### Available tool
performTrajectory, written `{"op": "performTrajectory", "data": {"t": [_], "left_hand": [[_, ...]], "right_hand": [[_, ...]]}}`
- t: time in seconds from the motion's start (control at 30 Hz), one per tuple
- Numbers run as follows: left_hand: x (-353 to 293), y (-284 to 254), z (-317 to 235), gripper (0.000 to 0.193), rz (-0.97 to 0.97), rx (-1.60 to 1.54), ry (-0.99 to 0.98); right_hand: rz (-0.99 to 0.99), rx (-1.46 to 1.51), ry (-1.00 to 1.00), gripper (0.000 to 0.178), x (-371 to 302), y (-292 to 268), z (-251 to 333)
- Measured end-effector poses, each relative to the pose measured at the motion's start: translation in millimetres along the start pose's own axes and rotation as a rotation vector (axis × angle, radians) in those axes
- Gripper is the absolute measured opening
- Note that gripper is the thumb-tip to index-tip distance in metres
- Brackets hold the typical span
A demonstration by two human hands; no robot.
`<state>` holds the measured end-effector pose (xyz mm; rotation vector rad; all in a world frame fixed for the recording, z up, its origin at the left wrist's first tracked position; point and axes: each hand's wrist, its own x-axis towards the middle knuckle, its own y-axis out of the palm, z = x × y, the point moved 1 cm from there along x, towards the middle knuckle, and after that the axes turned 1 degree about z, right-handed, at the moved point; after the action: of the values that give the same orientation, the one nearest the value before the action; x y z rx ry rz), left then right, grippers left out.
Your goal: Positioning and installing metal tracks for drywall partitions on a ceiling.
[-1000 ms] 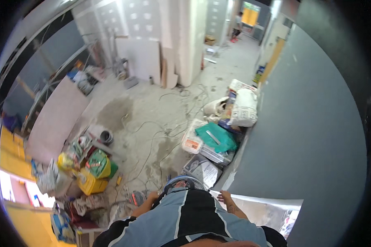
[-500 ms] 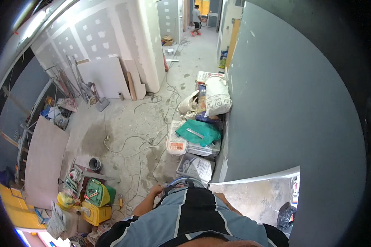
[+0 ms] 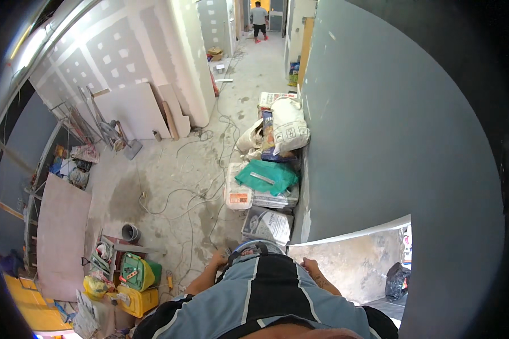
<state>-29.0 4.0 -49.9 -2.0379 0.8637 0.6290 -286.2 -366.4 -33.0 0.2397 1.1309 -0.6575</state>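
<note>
My left hand (image 3: 218,260) hangs low in front of me, its fingers curled in, near the left side of a blue-rimmed bucket or tub (image 3: 268,244) mostly hidden by my shirt. A small dark thing shows by its fingertips, too unclear to name. My right hand (image 3: 310,264) is out on the other side, by the edge of the grey wall, fingers bent closed. Whatever it may hold is hidden. Just past the bucket lies a grey-and-white bag (image 3: 267,225), and beyond it a green cloth or sheet (image 3: 266,176) with a pale strip on top.
Stacked white sacks (image 3: 290,125) line the grey wall (image 3: 379,141). Loose cables (image 3: 192,198) trail over the dusty floor. Left stand a dark bucket (image 3: 130,232), a green box (image 3: 134,269) and a yellow container (image 3: 138,301). A person (image 3: 259,21) is far down the corridor.
My right hand has come out from beside my body and shows more fully. My view has shifted slightly. The far person has turned and moved a little.
</note>
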Motion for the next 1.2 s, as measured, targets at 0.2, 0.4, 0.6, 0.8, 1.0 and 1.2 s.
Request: {"op": "performTrajectory", "data": {"t": [0.2, 0.4, 0.6, 0.8, 1.0, 1.2], "left_hand": [[-1, -6, 24, 0.064, -0.300, 0.129, -0.154], [-45, -63, -77, 0.042, -0.495, 0.072, 0.075], [-18, -158, -285, 0.049, -0.713, 0.169, 0.667], [-289, -305, -525, 0.021, -0.866, -0.746, 1.634], [-443, -372, -616, 0.019, -0.344, -1.134, 1.982], [-491, -425, -660, 0.020, 0.067, -1.086, 2.076]], "right_hand": [[-0.028, -0.789, -0.289, 0.039, -3, 20, 20], [-0.002, -1.006, -0.594, 0.036, 42, 27, 78], [-0.338, -0.839, -1.105, 0.034, -9, -20, 286], [0.015, -0.064, -1.674, 0.035, -370, -82, 528], [0.488, 0.242, -2.067, 0.096, -685, -70, 569], [0.896, 0.428, -2.298, 0.073, -831, -84, 593]]}}
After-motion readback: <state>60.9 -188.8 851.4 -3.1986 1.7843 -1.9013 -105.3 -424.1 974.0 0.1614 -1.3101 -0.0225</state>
